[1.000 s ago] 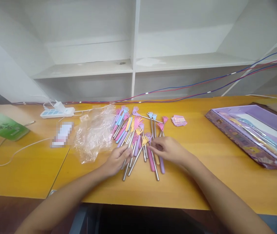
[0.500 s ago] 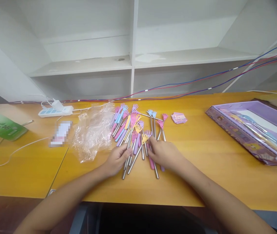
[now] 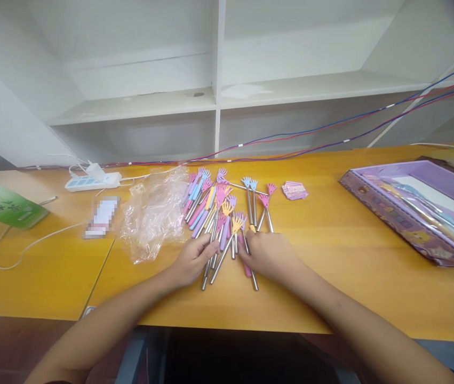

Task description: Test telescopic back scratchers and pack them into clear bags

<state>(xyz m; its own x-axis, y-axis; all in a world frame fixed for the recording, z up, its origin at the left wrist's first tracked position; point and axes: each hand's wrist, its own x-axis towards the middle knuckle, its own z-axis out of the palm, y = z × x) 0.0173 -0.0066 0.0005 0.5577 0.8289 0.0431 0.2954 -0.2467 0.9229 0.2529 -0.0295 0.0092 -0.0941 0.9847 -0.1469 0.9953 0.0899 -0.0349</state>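
Several back scratchers [image 3: 220, 194] with silver rods and pink, yellow, blue or purple hand-shaped heads lie heaped on the table. At the near left of the heap, my left hand [image 3: 192, 260] is closed around the silver rods of back scratchers, with its thumb on top. My right hand [image 3: 271, 255] is closed on a back scratcher at the near right side; its fingertips are partly hidden. Just beside its fingers is a purple-headed back scratcher [image 3: 241, 220], its rod slanting toward me. Beyond the right hand lie blue-headed ones [image 3: 253, 185] and pink-headed ones [image 3: 264, 200].
Crumpled clear plastic [image 3: 152, 218] lies left of the heap. Farther left are a blurred-out phone-like item [image 3: 102, 217], a white power strip [image 3: 93, 182] and a green packet [image 3: 8, 205]. Small pink cards [image 3: 294, 190] and an open purple box [image 3: 400, 224] sit right.
My right hand has shifted slightly, its fingers drawing back from the purple head and curling lower. My left hand keeps its hold. The camera view has shifted slightly.
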